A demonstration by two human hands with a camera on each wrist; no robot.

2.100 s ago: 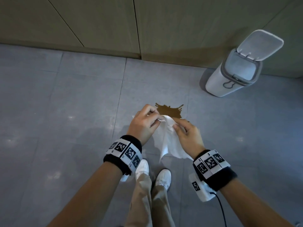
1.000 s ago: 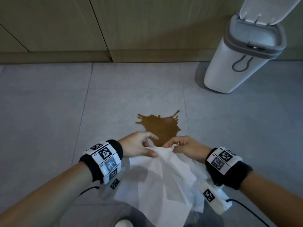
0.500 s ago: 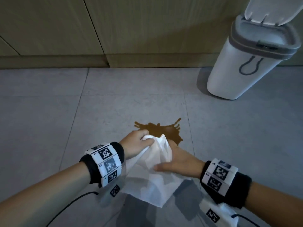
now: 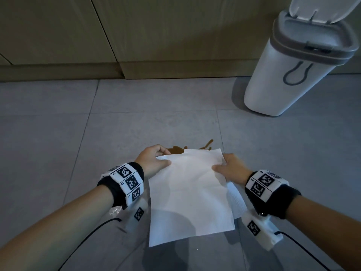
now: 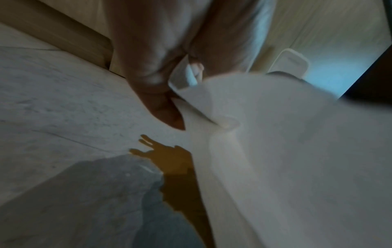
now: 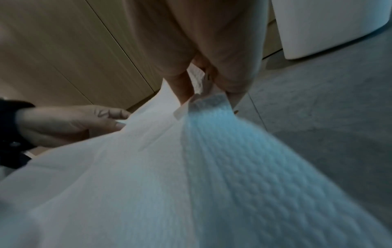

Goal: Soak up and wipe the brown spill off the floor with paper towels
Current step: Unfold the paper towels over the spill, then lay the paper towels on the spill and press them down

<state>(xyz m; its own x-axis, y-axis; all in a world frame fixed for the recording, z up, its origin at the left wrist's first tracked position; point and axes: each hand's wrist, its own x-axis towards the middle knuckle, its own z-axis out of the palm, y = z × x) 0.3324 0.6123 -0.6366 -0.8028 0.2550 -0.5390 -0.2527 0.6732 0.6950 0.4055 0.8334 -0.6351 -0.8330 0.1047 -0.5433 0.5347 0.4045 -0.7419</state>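
A white paper towel (image 4: 190,194) is spread flat between both hands just above the grey tiled floor. My left hand (image 4: 154,160) pinches its far left corner, and my right hand (image 4: 227,166) pinches its far right corner. The brown spill (image 4: 178,149) lies on the floor under and beyond the towel's far edge, mostly covered in the head view. In the left wrist view the spill (image 5: 169,161) shows beside the hanging towel (image 5: 286,151). The right wrist view shows the towel (image 6: 191,176) held in the fingers, with the left hand (image 6: 70,122) at its other corner.
A white bin (image 4: 289,65) with a grey rim and raised lid stands on the floor at the far right. Wooden cabinet fronts (image 4: 136,32) run along the back. Cables trail from both wrists.
The bunched towel has been opened out into a flat sheet. My hands have moved apart to its far corners, and it now hides most of the spill.
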